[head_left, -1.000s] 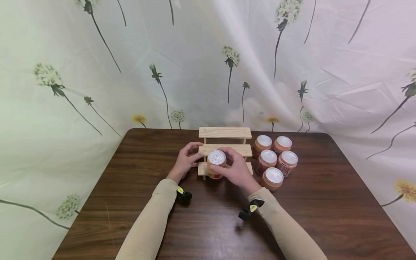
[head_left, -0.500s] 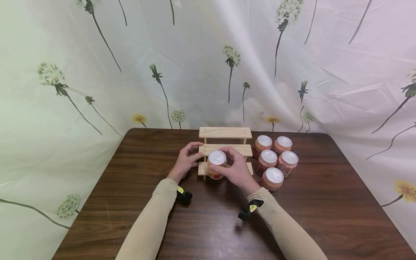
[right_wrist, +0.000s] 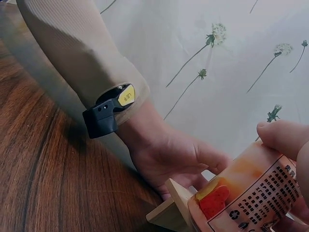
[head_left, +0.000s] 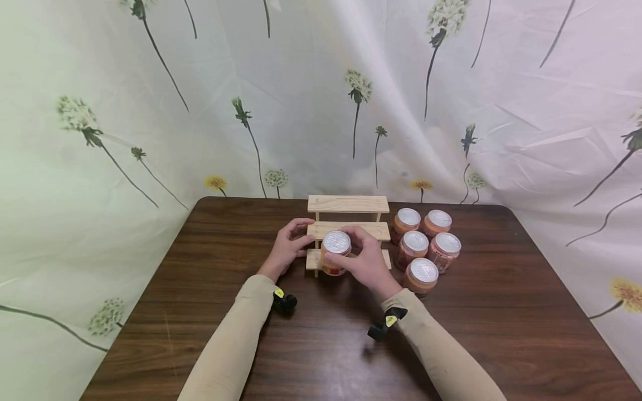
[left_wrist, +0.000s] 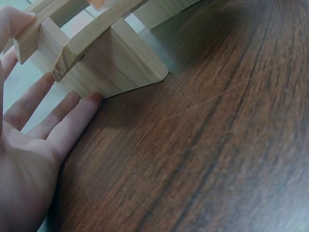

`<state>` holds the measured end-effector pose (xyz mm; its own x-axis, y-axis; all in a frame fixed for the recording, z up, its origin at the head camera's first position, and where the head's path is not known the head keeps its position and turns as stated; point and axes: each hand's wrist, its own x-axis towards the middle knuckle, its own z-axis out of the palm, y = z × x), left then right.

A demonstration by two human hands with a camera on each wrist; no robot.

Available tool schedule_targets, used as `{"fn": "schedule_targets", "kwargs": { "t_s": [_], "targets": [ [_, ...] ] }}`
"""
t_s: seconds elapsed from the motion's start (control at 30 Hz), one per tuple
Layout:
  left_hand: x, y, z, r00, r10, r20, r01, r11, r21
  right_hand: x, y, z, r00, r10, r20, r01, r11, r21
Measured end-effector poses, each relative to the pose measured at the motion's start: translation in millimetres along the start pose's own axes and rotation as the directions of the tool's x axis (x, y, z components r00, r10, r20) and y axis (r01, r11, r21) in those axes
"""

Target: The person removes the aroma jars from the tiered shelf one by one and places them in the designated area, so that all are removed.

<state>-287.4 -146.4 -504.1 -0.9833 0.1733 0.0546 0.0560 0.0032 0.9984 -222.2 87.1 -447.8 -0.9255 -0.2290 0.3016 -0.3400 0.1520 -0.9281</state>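
Note:
In the head view, my right hand (head_left: 370, 262) grips a jar (head_left: 336, 243) with a silvery-white ribbed lid, thumb in front and fingers behind. The jar is upright at the bottom step of a three-step wooden rack (head_left: 348, 204), left of its middle. Printed text and a red patch mark the jar's orange label in the right wrist view. My left hand (head_left: 287, 248) is at the rack's left end. The left wrist view shows its fairly straight fingers (left_wrist: 72, 121) touching the wooden side, low near the table.
Several similar lidded jars (head_left: 414, 242) stand grouped right of the rack; the nearest (head_left: 422, 272) is close to my right wrist. The brown wood table (head_left: 331, 356) ends at a dandelion-print cloth (head_left: 301, 111) behind. A small black camera (head_left: 285, 303) is strapped on my left wrist.
The jar in my right hand has shifted very slightly to the right against the rack. My left hand stays at the rack's left end.

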Motion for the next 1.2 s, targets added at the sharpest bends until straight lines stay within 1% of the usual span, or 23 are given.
{"fn": "schedule_targets", "kwargs": {
  "t_s": [0.27, 0.47, 0.67, 0.77, 0.87, 1.0, 1.1, 1.2],
  "targets": [
    [0.7, -1.0, 0.4, 1.0, 0.003, -0.007, -0.003, 1.0, 0.001, -3.3, -8.6, -5.1, 1.0, -0.012, -0.012, 0.012, 1.0, -0.015],
    [0.7, -0.6, 1.0, 1.0, 0.003, -0.011, -0.003, 1.0, -0.016, -9.1, -21.1, -17.3, 1.0, -0.012, -0.017, 0.012, 1.0, -0.024],
    [1.3, 0.1, 0.9, 1.0, 0.0, -0.003, 0.0, 1.0, -0.027, -16.6, -37.1, -35.9, 0.999, -0.031, -0.045, 0.028, 0.998, -0.06],
    [1.0, 0.9, 0.4, 1.0, -0.003, -0.002, 0.003, 1.0, -0.021, -20.9, -44.4, -45.8, 0.998, -0.036, -0.056, 0.033, 0.998, -0.05],
    [0.8, 1.7, 0.0, 1.0, -0.005, -0.006, 0.005, 1.0, -0.014, -24.8, -47.7, -55.9, 0.998, -0.036, -0.056, 0.035, 0.999, -0.024],
    [1.1, 2.1, 0.3, 1.0, -0.005, -0.007, 0.005, 1.0, -0.004, -30.8, -49.5, -71.3, 0.996, -0.05, -0.072, 0.048, 0.998, -0.039],
    [1.3, 1.7, 0.8, 1.0, -0.005, -0.007, 0.005, 1.0, 0.004, -36.6, -51.5, -83.2, 0.995, -0.024, -0.093, 0.019, 0.998, -0.061],
    [1.4, 0.5, 1.2, 1.0, -0.003, -0.005, 0.003, 1.0, 0.004, -42.5, -52.6, -94.2, 0.994, -0.002, -0.111, -0.003, 0.999, -0.046]
  ]
}}
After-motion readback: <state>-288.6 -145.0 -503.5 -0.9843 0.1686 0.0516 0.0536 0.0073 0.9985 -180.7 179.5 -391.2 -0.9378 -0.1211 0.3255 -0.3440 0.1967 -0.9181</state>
